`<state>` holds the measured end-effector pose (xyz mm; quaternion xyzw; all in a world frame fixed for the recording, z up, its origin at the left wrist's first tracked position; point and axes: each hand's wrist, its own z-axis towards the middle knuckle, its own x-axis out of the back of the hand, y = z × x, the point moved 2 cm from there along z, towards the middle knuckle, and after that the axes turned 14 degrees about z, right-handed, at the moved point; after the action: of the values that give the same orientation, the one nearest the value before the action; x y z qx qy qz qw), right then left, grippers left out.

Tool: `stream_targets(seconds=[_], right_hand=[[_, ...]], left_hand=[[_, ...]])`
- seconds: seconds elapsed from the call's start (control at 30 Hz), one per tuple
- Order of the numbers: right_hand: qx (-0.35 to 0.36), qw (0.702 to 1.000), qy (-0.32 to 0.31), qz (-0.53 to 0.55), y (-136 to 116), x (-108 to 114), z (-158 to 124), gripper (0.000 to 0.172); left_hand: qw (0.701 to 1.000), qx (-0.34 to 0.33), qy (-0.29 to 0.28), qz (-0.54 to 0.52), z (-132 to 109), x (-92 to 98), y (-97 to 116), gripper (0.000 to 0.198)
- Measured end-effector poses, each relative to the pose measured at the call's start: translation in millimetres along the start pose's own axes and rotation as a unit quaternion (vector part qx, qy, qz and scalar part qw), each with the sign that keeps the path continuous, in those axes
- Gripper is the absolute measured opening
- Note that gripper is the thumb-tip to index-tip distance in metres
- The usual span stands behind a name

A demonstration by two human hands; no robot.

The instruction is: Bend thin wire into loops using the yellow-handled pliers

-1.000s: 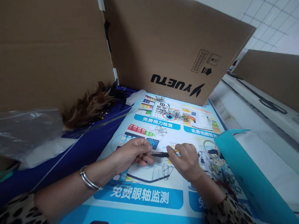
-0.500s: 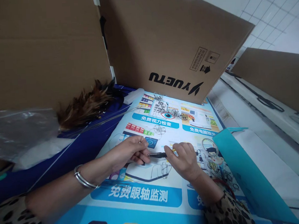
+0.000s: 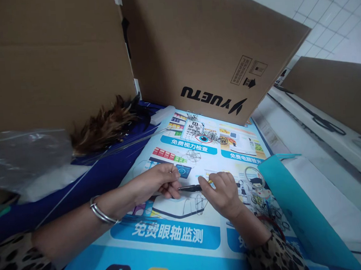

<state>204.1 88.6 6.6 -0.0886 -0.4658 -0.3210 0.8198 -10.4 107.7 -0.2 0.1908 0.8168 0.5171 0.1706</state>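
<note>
My left hand [image 3: 159,183] is closed in a pinch on a thin wire, just above a printed blue poster [image 3: 174,237] that covers the table. My right hand [image 3: 222,193] is closed round slim black pliers [image 3: 190,188] with a yellow grip; their tip points left and meets the wire at my left fingertips. A bent loop of thin wire [image 3: 195,203] lies on the poster right below both hands. A silver bangle [image 3: 101,213] sits on my left wrist.
Cardboard sheets [image 3: 212,47] stand as walls behind and to the left. A brown feather duster [image 3: 106,125] and a clear plastic bag [image 3: 22,155] lie at the left. Small wire pieces [image 3: 213,137] sit further back on the poster. A teal bag [image 3: 298,209] stands at the right.
Both hands stay together in the same spot with only tiny shifts of the pliers' tip; the view has moved slightly.
</note>
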Motion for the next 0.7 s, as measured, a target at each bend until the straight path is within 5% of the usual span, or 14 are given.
stream_targets(seconds=[0.7], right_hand=[[0.017,1.0,0.019,-0.014,-4.9,5.9,4.0,0.02]], left_hand=[[1.0,-0.006,-0.021,-0.004,-1.6,-0.8,-1.6,0.023]])
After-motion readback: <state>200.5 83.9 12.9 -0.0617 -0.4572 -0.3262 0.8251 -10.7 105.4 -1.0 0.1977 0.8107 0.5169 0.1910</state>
